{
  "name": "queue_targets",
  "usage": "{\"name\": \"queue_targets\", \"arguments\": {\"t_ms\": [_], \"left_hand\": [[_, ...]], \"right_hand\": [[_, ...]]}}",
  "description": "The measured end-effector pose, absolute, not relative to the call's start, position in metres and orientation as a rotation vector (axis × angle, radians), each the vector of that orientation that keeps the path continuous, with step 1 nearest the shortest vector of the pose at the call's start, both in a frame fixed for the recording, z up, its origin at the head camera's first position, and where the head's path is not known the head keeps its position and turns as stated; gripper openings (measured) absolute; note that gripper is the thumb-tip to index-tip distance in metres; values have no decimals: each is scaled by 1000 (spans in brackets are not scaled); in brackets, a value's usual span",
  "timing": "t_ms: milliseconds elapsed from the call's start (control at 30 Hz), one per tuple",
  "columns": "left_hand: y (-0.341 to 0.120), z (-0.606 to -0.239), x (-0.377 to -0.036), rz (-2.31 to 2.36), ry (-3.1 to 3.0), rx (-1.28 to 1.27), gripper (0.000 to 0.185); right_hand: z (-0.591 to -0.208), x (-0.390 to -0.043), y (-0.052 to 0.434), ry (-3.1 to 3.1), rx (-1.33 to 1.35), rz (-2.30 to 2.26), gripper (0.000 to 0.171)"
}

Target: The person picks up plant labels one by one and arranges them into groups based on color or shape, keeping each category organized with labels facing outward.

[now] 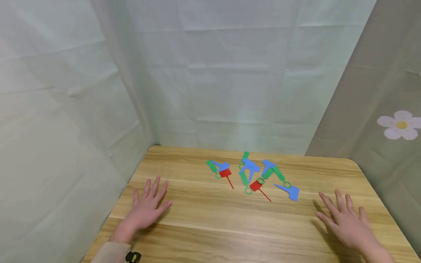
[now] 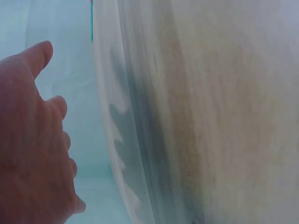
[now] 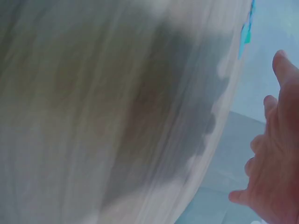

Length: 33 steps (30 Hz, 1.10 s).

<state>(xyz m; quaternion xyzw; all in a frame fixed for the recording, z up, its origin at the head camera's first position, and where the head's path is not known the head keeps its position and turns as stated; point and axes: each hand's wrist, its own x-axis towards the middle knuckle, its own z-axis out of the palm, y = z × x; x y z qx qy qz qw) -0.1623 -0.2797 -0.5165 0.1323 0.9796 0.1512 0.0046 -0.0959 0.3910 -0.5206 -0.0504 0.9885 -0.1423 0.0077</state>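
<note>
We rest our left hand [image 1: 146,208] and right hand [image 1: 348,223] flat, fingers spread and grasping nothing, near the wooden worktop's [image 1: 210,226] front edge, while the untouched, unsorted scatter of blue, green and red plastic tags [image 1: 251,176] lies toward its far edge.

The table [image 1: 204,226] is pale wood grain with a smooth, faint sheen. The tags [image 1: 253,175] look like flat matt plastic. The backdrop [image 1: 210,73] is creased, matt cloth.
</note>
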Motion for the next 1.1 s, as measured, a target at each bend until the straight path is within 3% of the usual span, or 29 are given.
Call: {"name": "queue_targets", "arguments": {"t_ms": [300,600,1100], "left_hand": [[-276,-517,-165,536,3135,486,73],[-268,-516,-165,684,3238,596,50],[-258,-519,-167,766,3229,557,44]], "right_hand": [[-498,-116,366,3111,-260,-524,68],[-490,-140,323,3138,-380,-534,47],[-487,-197,235,2981,-661,-644,39]]}}
